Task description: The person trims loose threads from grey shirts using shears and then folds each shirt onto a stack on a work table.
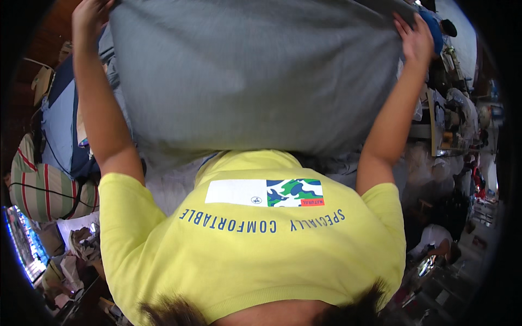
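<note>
A large plain grey cloth (250, 76) hangs stretched out in front of me, its lower part falling toward my lap. My left hand (91, 19) is closed at the cloth's upper left corner, with part of the fingers cut off by the picture's top edge. On the other side, my right hand (416, 42) grips the cloth's upper right edge, fingertips on the fabric. Both arms reach up and apart, so the cloth is spread wide between them. Whatever lies behind the cloth is hidden.
To the left are a blue fabric-covered thing (58, 127), a striped cushion (46, 193) with a dark cord across it, and a lit screen (27, 244). Crowded shelves and bags (462, 114) fill the right side. Another person (435, 242) is low at the right.
</note>
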{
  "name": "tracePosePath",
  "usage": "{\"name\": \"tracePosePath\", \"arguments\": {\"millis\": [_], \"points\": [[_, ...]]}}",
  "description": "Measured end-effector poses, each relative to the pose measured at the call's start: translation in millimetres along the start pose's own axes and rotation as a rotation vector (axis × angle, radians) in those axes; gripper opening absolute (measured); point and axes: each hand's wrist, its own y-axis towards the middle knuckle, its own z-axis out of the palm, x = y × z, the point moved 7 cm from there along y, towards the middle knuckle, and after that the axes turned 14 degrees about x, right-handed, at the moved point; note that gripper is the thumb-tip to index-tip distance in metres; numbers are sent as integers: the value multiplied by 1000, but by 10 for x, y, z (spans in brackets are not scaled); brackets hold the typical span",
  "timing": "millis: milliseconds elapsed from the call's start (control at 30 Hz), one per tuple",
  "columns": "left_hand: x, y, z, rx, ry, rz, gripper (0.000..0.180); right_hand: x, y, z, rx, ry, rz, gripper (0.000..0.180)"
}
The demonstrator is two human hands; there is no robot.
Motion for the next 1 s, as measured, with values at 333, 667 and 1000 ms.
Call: {"name": "tracePosePath", "arguments": {"millis": [333,667,1000], "points": [[1678,-618,1479,344,100,-332,44,-1731,-684,468,512,-792,105,31],[1629,-2984,1464,61,198,-686,42,-1798,-2887,-465,-29,-608,461,32],[1629,-3168,1372,-23,-42,-841,31,-1841,-3025,-355,-178,-400,714,32]]}}
